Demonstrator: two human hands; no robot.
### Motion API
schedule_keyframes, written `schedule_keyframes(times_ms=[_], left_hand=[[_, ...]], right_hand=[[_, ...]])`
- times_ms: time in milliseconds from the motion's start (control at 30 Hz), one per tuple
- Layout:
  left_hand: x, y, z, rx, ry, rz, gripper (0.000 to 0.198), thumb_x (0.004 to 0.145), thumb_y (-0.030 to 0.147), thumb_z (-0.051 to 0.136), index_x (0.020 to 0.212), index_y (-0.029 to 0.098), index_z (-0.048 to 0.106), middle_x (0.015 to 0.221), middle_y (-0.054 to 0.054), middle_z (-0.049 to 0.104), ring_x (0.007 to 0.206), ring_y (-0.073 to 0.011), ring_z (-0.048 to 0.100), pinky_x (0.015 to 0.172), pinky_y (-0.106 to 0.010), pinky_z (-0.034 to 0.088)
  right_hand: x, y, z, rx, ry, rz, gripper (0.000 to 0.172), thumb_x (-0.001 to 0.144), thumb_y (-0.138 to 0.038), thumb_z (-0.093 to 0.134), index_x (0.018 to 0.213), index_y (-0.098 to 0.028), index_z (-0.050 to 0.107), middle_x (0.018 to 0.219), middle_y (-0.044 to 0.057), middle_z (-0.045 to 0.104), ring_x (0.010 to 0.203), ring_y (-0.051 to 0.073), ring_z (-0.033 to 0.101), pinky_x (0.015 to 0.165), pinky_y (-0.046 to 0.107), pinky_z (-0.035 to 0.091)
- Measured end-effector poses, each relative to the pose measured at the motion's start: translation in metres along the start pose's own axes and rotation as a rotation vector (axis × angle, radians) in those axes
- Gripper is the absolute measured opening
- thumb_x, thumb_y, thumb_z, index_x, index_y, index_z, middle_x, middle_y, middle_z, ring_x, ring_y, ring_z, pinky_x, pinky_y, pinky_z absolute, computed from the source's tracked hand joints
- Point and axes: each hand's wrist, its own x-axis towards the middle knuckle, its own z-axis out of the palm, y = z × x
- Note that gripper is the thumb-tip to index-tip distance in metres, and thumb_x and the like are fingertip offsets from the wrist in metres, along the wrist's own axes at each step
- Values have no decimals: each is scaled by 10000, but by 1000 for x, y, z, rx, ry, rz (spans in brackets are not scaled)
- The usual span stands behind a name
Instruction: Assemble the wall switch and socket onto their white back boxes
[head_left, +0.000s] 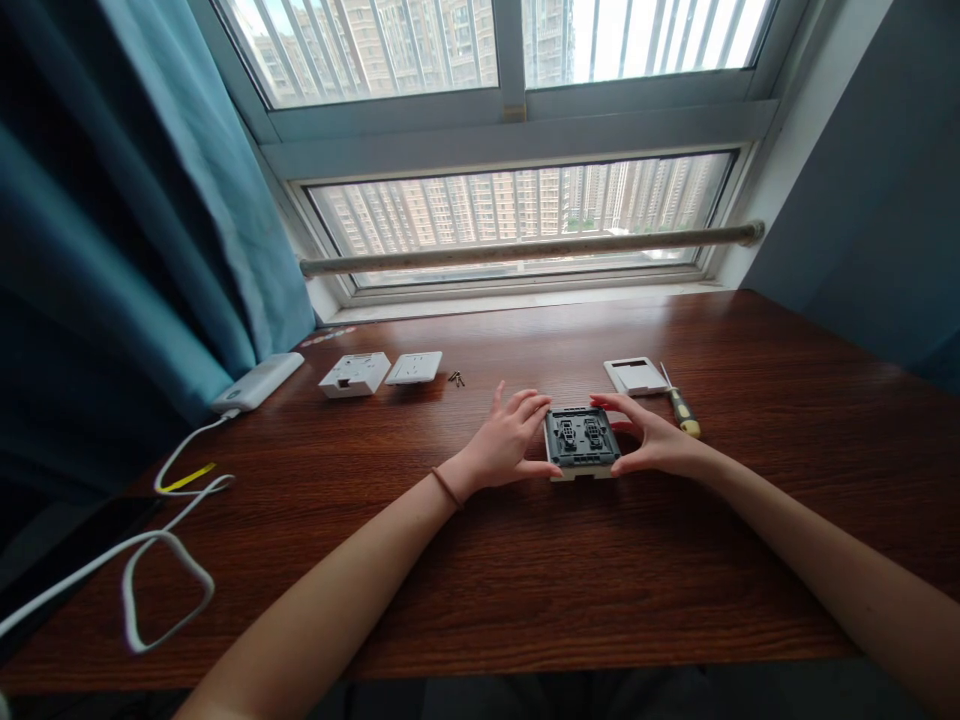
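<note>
Between both hands sits a wall switch (581, 437), its dark grey inner frame facing up on a white base, with two black rocker mechanisms showing. My left hand (512, 440) grips its left side, thumb at the near corner and fingers at the far one. On the opposite side my right hand (645, 436) holds it the same way. A white cover frame (636, 376) lies just beyond the right hand. Beside that, a screwdriver (682, 412) with a yellow and black handle points away, its shaft close to the frame.
At the back left are a white mounting box (355, 374), a white socket panel (415, 367) and several screws (457, 378). A white power strip (262, 382) with a looping cable (169, 540) lies by the blue curtain (172, 200). The wooden table (600, 580) meets the window sill.
</note>
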Motion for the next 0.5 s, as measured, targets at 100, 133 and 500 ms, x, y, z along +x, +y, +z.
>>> schedule_keyframes(times_ms=[100,133,500], left_hand=[[0,1,0,-6,9,8,839,671,661,541,1322,155,385,1348,-165,431,1285,-330,300,1087,-541,-48],[0,0,1,-19,15,8,836,673,660,540,1321,155,386,1346,-164,433,1282,-326,307,1090,-539,-39],[0,-8,5,-260,17,-43,856,571,601,681,1281,207,411,1337,-139,435,1261,-300,352,1090,-526,110]], right_hand=[[0,2,-1,-8,-3,0,876,487,-214,830,1276,-289,457,1348,67,399,1256,275,376,1007,433,384],[0,2,-2,-8,-5,0,873,491,-212,829,1276,-291,456,1351,65,398,1257,274,375,1009,432,382],[-1,1,-7,24,-42,26,845,566,-196,802,1308,-303,410,1365,52,414,1274,252,358,1044,427,329]])
